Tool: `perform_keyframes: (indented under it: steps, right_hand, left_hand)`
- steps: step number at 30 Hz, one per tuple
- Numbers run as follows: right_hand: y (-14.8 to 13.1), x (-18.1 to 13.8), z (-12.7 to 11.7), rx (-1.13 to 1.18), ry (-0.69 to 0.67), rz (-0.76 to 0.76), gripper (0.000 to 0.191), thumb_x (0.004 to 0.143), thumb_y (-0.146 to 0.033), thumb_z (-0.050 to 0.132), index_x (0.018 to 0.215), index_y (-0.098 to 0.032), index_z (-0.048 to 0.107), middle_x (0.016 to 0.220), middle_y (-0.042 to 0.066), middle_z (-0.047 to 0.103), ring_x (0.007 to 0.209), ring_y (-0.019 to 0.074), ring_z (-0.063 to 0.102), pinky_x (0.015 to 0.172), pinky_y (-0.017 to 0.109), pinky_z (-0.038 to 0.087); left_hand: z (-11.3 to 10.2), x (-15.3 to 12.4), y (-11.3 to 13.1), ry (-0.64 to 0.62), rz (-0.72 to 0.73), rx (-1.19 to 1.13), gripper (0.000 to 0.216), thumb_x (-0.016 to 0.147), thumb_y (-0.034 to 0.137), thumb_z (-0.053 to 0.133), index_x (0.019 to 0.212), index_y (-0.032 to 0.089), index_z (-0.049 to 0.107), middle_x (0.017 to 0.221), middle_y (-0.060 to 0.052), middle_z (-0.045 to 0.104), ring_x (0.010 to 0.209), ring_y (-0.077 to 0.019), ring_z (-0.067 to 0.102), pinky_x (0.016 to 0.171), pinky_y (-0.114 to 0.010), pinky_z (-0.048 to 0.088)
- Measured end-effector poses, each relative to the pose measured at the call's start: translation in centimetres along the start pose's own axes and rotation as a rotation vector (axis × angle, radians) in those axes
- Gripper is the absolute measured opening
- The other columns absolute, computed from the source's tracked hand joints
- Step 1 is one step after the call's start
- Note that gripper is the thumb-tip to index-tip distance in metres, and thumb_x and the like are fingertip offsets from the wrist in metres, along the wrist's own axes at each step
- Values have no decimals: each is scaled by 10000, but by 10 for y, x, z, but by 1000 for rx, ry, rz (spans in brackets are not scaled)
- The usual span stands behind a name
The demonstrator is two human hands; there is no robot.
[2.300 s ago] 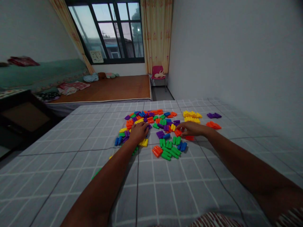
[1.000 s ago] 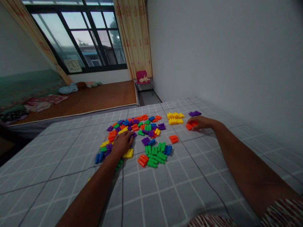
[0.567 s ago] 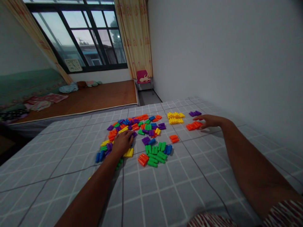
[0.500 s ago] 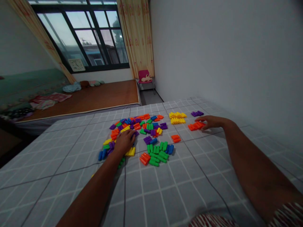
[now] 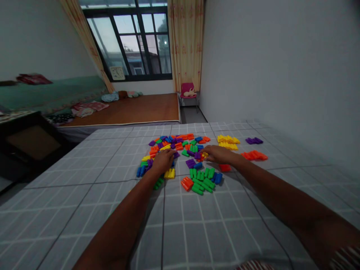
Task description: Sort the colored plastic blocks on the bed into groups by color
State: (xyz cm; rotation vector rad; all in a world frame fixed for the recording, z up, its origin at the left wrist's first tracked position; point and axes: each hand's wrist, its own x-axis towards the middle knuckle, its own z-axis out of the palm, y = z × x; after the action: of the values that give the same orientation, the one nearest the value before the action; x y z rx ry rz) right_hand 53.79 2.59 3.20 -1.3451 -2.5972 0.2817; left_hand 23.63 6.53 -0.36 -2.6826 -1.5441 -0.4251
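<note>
My left hand (image 5: 164, 161) rests over the left part of a heap of small coloured plastic pieces, its fingers curled at a purple piece (image 5: 176, 154). Its palm hides several pieces beneath it. My right hand (image 5: 218, 154) reaches into the right side of the heap, thumb and finger closed on a yellow piece (image 5: 205, 155). In front of the hands lies a group of green pieces (image 5: 204, 184), with orange pieces (image 5: 187, 183) to the left and blue ones (image 5: 217, 177) to the right. Orange pieces (image 5: 224, 168) sit partly hidden behind my right forearm.
Rows of yellow (image 5: 228, 140), purple (image 5: 254, 140) and orange pieces (image 5: 254, 155) lie farther right on the checked cloth (image 5: 197, 232). A white wall (image 5: 275, 67) borders the right side. Beyond are a low bed (image 5: 140, 110), a pink chair (image 5: 187, 89) and a dark cabinet (image 5: 30, 146).
My right hand has left the orange row on the right and come left to the yellow piece in the heap. My left hand stays at the purple piece. The view has turned left.
</note>
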Motion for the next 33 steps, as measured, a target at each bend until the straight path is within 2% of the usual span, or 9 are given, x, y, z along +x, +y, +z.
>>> perform_keyframes:
  steps: [5,8,11,13,17,23,28,30,33]
  right_hand:
    - [3,50,-8,126,-182,-166,320,872,-424,551,1040,-215,726,985,46,725,856,192,650,735,266,457]
    - [19,93,-14,-12,-84,67,321,884,-393,520,998,-182,734,931,55,735,831,199,650,735,274,450]
    - [36,133,-5,-153,49,291,365,851,-276,557,1194,-188,644,1162,106,684,1021,239,620,854,318,448]
    - [41,150,7,-161,67,318,421,820,-249,594,1236,-187,602,1228,139,647,1078,266,595,882,356,447]
    - [41,159,22,-105,85,276,362,742,-208,670,1099,-166,630,1105,141,690,998,266,618,831,343,461]
    - [41,117,8,119,171,112,240,728,-170,661,960,-189,603,1070,41,682,932,174,625,782,258,465]
    - [30,35,-2,294,192,-68,424,707,-135,625,1126,-182,580,1120,70,637,991,201,596,868,339,462]
    - [21,3,-3,283,179,-109,419,689,-96,605,1099,-182,604,1153,84,620,1062,212,572,923,358,443]
    - [16,-33,-9,287,175,-82,361,697,-113,613,1050,-189,626,1088,71,640,1008,200,591,888,350,470]
  left_hand:
    - [0,-1,3,18,-22,7,344,948,302,397,1218,280,610,1234,-49,633,1130,-232,570,947,-374,438]
    - [-1,-2,7,19,-47,19,348,947,297,399,1225,284,608,1229,-54,631,1131,-240,566,937,-382,437]
    - [-1,-3,9,18,-57,32,348,950,298,392,1220,289,610,1231,-52,630,1122,-245,568,913,-385,441]
    - [0,-4,9,20,-60,42,345,951,303,395,1222,296,609,1240,-48,626,1122,-248,565,903,-385,442]
    - [2,-4,8,26,-60,56,346,951,303,400,1233,307,600,1259,-43,616,1123,-250,560,892,-391,445]
    - [1,-3,7,6,-62,43,351,955,306,392,1236,295,602,1255,-54,620,1129,-240,559,918,-382,439]
    - [2,-1,4,12,-32,52,358,949,307,390,1238,293,602,1266,-56,615,1130,-240,566,935,-385,442]
    - [2,1,1,7,-21,60,366,946,306,389,1242,284,602,1266,-62,616,1148,-241,561,950,-384,440]
    - [1,3,-1,-1,-10,71,376,942,306,382,1243,272,605,1264,-65,621,1163,-240,557,970,-382,439]
